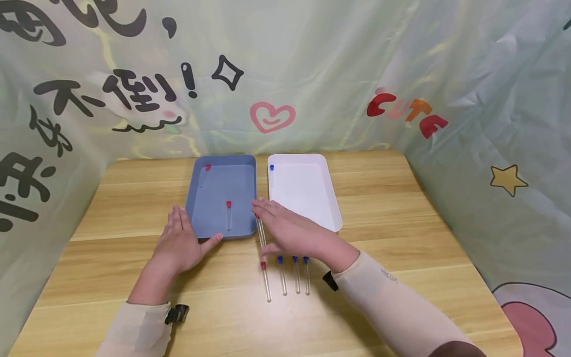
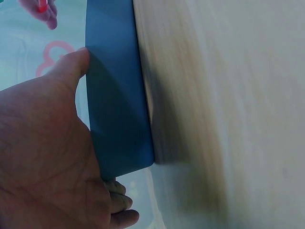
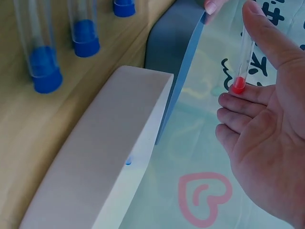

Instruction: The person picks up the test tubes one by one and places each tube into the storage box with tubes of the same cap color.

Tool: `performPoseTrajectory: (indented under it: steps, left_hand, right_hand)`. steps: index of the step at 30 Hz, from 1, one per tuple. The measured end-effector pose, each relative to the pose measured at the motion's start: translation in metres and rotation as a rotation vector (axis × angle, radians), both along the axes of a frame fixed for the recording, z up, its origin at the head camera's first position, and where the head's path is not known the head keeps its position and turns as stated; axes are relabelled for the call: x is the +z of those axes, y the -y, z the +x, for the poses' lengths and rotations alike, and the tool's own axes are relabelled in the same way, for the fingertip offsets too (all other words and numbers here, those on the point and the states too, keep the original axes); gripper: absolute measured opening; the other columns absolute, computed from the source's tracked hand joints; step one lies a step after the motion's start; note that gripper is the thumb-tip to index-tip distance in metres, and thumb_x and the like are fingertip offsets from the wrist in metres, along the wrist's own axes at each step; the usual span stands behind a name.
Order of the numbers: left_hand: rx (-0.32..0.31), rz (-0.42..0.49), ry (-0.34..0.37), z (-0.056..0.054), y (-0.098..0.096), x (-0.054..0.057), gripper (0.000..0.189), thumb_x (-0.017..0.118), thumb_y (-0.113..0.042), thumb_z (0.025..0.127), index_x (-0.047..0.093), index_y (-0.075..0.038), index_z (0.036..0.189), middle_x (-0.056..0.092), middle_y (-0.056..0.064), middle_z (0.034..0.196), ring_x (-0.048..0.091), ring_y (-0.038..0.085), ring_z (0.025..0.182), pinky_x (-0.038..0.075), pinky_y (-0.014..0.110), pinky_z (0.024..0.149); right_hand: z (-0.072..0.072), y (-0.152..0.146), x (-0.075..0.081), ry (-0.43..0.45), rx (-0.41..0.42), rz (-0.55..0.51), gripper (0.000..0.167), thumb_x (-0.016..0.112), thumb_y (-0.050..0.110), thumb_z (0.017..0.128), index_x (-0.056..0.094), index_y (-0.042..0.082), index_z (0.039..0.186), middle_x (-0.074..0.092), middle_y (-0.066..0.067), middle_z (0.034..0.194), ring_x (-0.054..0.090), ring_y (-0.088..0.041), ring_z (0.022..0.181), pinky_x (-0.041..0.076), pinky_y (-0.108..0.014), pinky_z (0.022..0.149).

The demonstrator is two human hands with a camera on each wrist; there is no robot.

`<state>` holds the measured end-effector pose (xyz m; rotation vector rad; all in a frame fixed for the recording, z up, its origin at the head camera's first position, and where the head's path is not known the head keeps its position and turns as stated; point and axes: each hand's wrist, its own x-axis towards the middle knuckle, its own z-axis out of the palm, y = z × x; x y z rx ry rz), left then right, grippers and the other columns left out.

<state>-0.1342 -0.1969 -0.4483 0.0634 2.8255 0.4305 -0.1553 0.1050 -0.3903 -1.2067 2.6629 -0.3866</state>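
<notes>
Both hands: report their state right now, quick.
Left hand: open, fingers touching the blue-gray tray at its near-left corner.
Right hand: closed, pinching a red-capped tube between thumb and fingers.

Four red-capped tubes (image 1: 229,216), four blue-capped tubes (image 1: 283,277), two trays (image 1: 241,183).

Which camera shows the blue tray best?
The head view, because nearly all of the blue tray shows. The left wrist view has only its outside; the right wrist, a part beyond the white tray.
</notes>
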Motion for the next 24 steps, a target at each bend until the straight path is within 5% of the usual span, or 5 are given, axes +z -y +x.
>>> performPoseTrajectory:
  steps: [24]
  left_hand:
    - [-0.013, -0.003, -0.013, 0.000, 0.002, 0.001, 0.131, 0.043, -0.081, 0.103, -0.008, 0.025, 0.160, -0.018, 0.047, 0.169, -0.005, 0.065, 0.162, 0.012, 0.072, 0.133]
  right_hand:
    - [-0.042, 0.027, 0.002, 0.011, -0.043, 0.019, 0.103, 0.073, 0.057, 0.099, 0.026, 0.001, 0.171, 0.023, -0.013, 0.182, 0.015, -0.027, 0.173, 0.018, -0.039, 0.141]
